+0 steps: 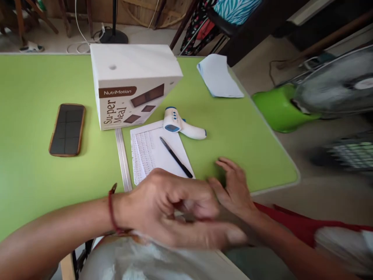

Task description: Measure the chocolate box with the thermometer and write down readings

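My left hand (180, 210), with a red cord bracelet (111, 210) at the wrist, is held above the near edge of the table in front of my body. Its fingers curl loosely, the thumb points away from them, and nothing shows in between. Just beyond it is my right hand (236, 188), blurred, fingers apart and holding nothing I can see. Where the two hands overlap, I cannot tell if they touch. Printed sheets (151, 155) lie beyond the left hand. On them rests a black pen (176, 157), and at their far corner a white and blue infrared thermometer (183, 125).
A white NutriMotion box (136, 62) stands on the green table (23, 155), with a metal strip (124, 163) in front. A phone (67, 129) lies to the left, folded paper (220, 77) at the far right. Beside the table are a fan (338, 77) and a green bin (279, 109).
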`<state>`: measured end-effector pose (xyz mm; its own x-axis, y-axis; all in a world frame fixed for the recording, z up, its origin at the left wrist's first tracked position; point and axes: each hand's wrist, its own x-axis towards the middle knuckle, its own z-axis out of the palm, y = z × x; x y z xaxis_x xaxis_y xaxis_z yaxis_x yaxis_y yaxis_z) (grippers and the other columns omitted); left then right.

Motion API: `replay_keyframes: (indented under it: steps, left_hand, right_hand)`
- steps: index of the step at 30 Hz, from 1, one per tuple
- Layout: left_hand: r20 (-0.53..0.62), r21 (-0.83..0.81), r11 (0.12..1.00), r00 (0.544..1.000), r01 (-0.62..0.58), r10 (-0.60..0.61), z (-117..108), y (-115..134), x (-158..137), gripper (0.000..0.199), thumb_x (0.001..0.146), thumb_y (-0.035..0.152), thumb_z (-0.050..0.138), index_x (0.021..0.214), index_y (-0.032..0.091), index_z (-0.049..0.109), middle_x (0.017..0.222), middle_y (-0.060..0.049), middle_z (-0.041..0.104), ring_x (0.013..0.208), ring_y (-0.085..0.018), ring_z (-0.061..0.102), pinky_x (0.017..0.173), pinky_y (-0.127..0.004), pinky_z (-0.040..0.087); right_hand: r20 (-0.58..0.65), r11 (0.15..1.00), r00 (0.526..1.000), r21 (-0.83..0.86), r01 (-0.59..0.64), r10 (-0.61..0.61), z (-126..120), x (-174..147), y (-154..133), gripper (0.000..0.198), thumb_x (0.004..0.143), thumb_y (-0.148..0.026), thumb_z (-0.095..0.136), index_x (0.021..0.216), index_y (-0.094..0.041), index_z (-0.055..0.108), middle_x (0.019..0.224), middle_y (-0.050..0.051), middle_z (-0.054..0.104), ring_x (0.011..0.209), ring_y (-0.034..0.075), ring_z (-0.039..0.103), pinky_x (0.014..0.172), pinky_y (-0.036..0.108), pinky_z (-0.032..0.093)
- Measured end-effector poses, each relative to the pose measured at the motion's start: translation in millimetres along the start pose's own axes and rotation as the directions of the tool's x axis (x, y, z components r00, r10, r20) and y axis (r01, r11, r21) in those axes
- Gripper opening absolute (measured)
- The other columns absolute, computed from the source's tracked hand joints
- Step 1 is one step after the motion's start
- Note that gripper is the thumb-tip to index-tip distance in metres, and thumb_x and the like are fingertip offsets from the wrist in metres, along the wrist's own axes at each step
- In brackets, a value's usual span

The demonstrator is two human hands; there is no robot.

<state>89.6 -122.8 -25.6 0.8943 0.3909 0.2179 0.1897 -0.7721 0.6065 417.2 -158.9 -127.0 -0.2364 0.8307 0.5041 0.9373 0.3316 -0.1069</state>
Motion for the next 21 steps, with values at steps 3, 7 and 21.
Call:
replay_keyframes:
  steps: [3, 7, 21]
  left_hand:
    - [-0.272, -0.009, 0.987, 0.951, -0.158, 0.149, 41, -14, 6, 0.042, 0.099, 0.041, 0.041, 0.067, 0.018, 0.058, 0.052, 0.002, 0.054, 0.044, -0.009, 0.048, 0.041, -0.027, 0.033]
    - [-0.404, 0.140, 0.954, 0.864, -0.265, 0.299, 57, -32, -3, 0.043, 0.101, 0.040, 0.038, 0.071, 0.018, 0.059, 0.054, 0.003, 0.056, 0.043, -0.011, 0.049, 0.043, -0.029, 0.030]
    - [-0.413, 0.247, 0.960, 0.881, -0.134, 0.230, 32, -51, -1, 0.034, 0.101, 0.033, 0.041, 0.072, 0.017, 0.052, 0.062, 0.001, 0.056, 0.049, -0.012, 0.049, 0.050, -0.028, 0.034]
  right_hand:
    - [0.134, 0.983, 0.974, -0.012, -0.181, 0.181, -2, -16, -12, 0.044, 0.092, -0.045, 0.042, 0.127, -0.019, 0.051, 0.124, 0.019, 0.058, 0.116, 0.034, 0.056, 0.095, 0.054, 0.047]
    - [0.174, 0.969, 0.955, 0.014, -0.245, 0.239, -1, -10, -20, 0.044, 0.090, -0.045, 0.043, 0.122, -0.016, 0.053, 0.126, 0.018, 0.056, 0.119, 0.033, 0.054, 0.102, 0.056, 0.043]
    - [0.138, 0.974, 0.966, 0.025, -0.225, 0.219, -3, 0, -21, 0.037, 0.089, -0.034, 0.049, 0.121, -0.015, 0.055, 0.124, 0.019, 0.058, 0.118, 0.033, 0.055, 0.100, 0.053, 0.045]
